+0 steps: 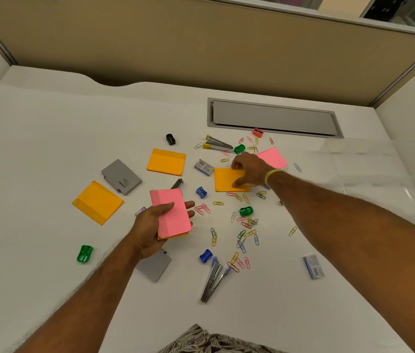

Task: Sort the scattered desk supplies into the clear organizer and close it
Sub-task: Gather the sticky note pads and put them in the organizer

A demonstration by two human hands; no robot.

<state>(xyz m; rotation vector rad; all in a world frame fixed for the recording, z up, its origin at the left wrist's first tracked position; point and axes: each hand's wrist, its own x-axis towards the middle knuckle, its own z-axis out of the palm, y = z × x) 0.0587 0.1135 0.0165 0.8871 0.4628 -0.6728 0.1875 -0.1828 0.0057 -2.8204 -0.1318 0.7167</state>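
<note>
On the white tabletop (48, 154), left of the clear organizer (369, 169), an orange note pad (226, 180) is pinched at its edges by the right hand (248, 170). A pink-topped stack of pads (172, 214) is clasped in the left hand's (155, 225) closed grip, so the orange pad should be lifted flat and squared onto that stack before the loose paper clips (245, 233) are gathered.

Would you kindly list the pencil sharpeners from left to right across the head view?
Green sharpener at the desk's near left → black sharpener → blue sharpener beside the held pads → blue sharpener above the stapler → red sharpener by the grey hatch.
</note>
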